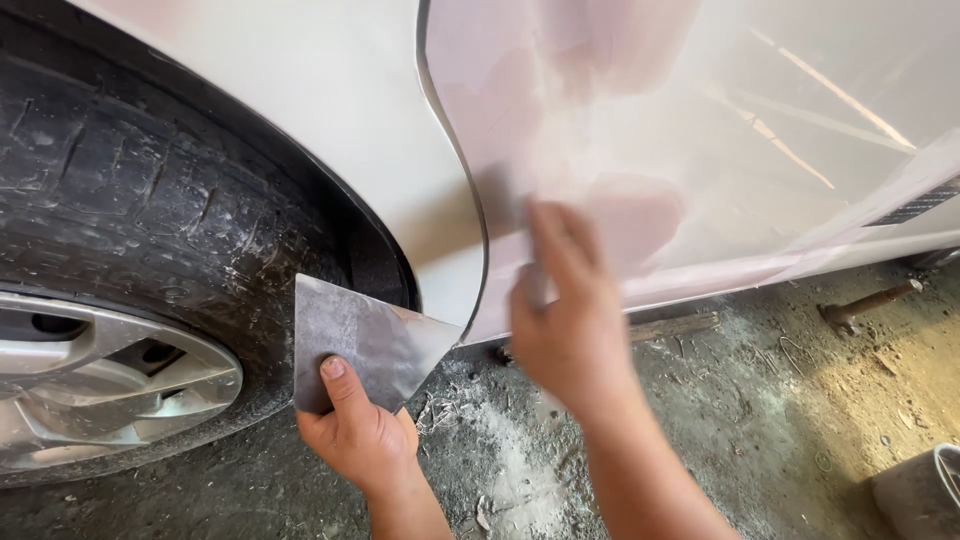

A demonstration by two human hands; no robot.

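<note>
My left hand grips a flat grey metal plate by its lower edge, thumb on top, just below the wheel arch. My right hand is blurred with motion and presses a thin grey spreader blade against the white car door, close to the seam with the fender. Pinkish filler patches cover the door around the blade. The blade's lower part is hidden behind my fingers.
A black tyre with a silver wheel fills the left side. Below the car lies a dusty concrete floor with white powder. A rusty metal rod lies at right, and a grey bucket stands in the bottom right corner.
</note>
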